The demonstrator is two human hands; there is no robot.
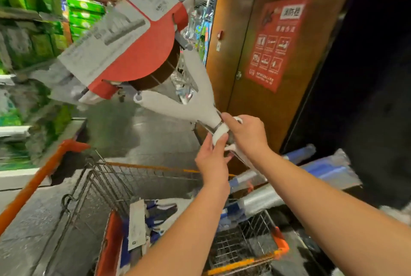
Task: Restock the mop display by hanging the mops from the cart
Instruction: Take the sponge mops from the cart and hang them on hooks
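- The mop's (191, 97) shaft is hiding behind the two hands and the right forearm, so only the white forked neck and the head are showing.
- A red and grey cardboard sleeve (124, 46) is covering the mop head; its print is blurring past reading.
- The shelves (33, 42) on the left are smearing into green shapes, and the far right is falling into darkness.
- The right hand (244, 133) is curling over the white collar at the foot of the neck, gripping it.
- The left hand (212, 160) is reaching up from below, fingertips touching the same collar; I cannot tell whether it is closing round it.
- The mop is being held up above the cart (133, 177), head tilting up and to the left, beside a wooden door (242, 42).
- Plastic-wrapped mops (262, 200) are lying in the cart, partly behind the arms.
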